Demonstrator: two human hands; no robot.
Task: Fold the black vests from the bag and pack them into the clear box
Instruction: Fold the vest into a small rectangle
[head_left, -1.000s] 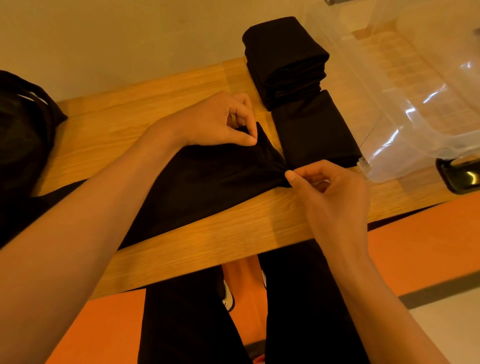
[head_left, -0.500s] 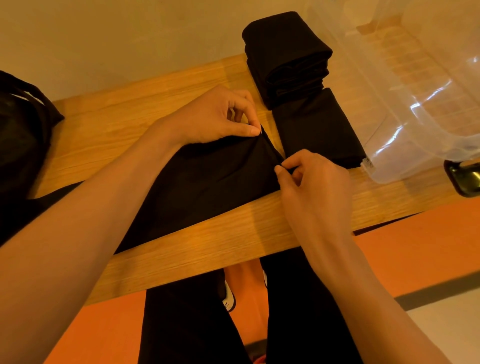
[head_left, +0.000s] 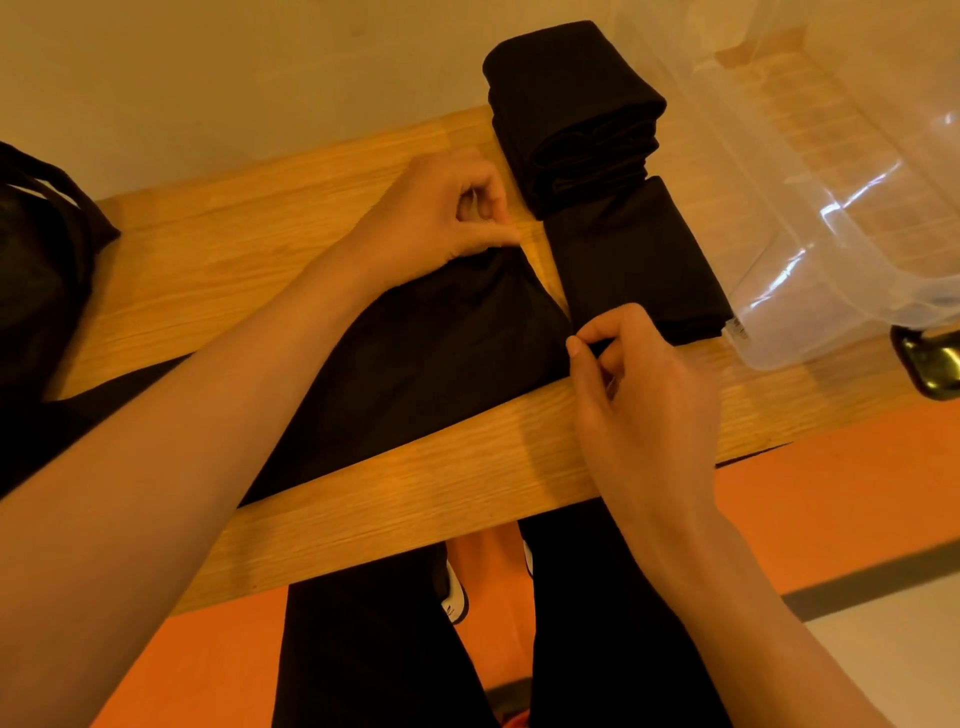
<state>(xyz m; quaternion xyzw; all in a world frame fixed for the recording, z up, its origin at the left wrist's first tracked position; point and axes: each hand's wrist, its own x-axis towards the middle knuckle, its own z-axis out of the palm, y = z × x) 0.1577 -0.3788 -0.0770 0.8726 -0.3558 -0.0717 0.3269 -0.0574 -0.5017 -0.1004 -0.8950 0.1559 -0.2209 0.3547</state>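
Observation:
A black vest (head_left: 415, 364) lies spread across the wooden table (head_left: 249, 249), running from the left under my forearm to the centre. My left hand (head_left: 441, 213) pinches its far right corner. My right hand (head_left: 634, 374) pinches its near right corner. Just beyond them a folded black vest (head_left: 639, 260) lies flat, with a stack of several folded black vests (head_left: 571, 114) behind it. The clear box (head_left: 831, 208) sits at the right, tilted open toward me. The black bag (head_left: 41, 260) is at the left edge.
The table's front edge (head_left: 415, 519) runs across the middle, with my legs in black trousers (head_left: 374, 649) below it on an orange floor. A dark latch (head_left: 930, 358) shows by the box at the right. A plain wall stands behind the table.
Both hands have shifted slightly, pulling the vest's right edge taut and straighter. The right hand moved up from the table edge to the vest's near corner.

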